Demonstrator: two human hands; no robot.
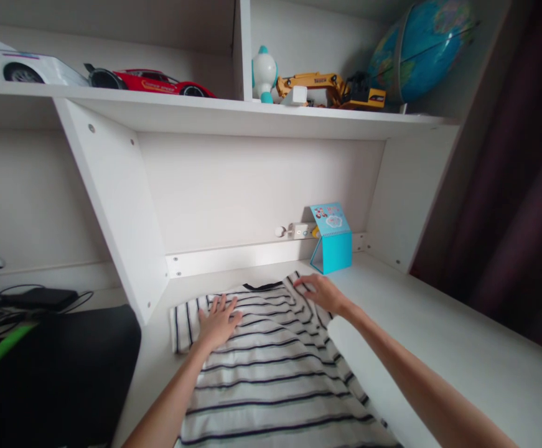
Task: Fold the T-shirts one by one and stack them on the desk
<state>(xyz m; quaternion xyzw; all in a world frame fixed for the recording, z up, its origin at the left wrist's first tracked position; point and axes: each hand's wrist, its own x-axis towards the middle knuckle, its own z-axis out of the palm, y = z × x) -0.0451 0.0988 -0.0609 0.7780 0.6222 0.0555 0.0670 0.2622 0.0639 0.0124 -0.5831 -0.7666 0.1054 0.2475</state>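
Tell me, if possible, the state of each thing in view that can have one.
White T-shirt with dark stripes: lying spread on the white desk.
Left hand: flat on the shirt, fingers spread.
Right hand: resting on the shirt near the collar.
Turquoise desk calendar: standing upright.
Blue globe: tilted on the white upper shelf.
Yellow toy excavator: boom stretched out sideways.

Slim bare left forearm (168,410), slim bare right forearm (420,379), slender left hand (219,322), slender right hand (322,294)

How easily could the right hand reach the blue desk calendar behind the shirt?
Probably easily: the right hand rests on the striped T-shirt near its collar, and the calendar stands just beyond, with nothing visible between them.
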